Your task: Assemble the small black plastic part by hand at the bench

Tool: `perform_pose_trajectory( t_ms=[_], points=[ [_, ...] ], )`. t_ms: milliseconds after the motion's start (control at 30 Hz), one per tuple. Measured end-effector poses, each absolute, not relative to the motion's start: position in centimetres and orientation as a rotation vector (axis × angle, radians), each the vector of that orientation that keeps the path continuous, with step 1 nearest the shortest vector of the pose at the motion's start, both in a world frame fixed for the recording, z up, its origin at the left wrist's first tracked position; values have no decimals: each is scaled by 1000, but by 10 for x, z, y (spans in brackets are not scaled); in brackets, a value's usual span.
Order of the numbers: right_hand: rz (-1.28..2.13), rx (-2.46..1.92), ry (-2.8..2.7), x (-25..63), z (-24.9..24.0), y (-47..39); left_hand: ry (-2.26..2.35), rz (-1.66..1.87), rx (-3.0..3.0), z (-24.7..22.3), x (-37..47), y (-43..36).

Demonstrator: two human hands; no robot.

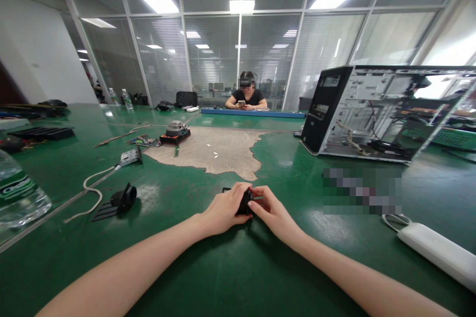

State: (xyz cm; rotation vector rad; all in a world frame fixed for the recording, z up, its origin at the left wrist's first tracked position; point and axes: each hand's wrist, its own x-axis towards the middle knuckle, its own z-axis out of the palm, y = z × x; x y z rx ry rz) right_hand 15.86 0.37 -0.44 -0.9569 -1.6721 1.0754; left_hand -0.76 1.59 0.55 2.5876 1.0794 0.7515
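Both of my hands meet over a small black part (244, 202) at the middle of the green tabletop (208, 277). My left hand (230, 206) is wrapped round its left side, thumb low and fingers over the top. From the right, the fingers and thumb of my right hand (268, 208) close against the same part. Its kind is hard to tell, since my fingers cover most of it. Off to the left lies a black plastic piece with slats and a round ring (122, 199). Behind it are a small metal bracket (130, 157) and a pale cable (94, 184).
An opened computer case (330, 109) stands at the right. A white power brick (439, 252) lies at the right edge, a large water bottle (18, 193) at the left. Beyond my hands are a bare, peeled patch (230, 151) and a heatsink-like part (175, 132). A person (247, 94) sits opposite holding a phone.
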Motion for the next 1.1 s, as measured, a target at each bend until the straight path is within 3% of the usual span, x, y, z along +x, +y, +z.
perform_pose_trajectory(
  t_ms=[267, 533, 700, 1100],
  points=[
    [941, -923, -1673, 158, -3, -3, 1106, 769, 2583, 2, -6, 18],
    [983, -1060, -1439, 166, -3, 8, 1128, 776, 2565, 2, -6, 20],
    [1211, -1065, -1529, 163, -1, 12, 1125, 742, 2612, 4, -5, 17],
    [1131, -917, -1615, 158, 1, -3, 1088, 707, 2657, 3, -5, 17]
  ],
)
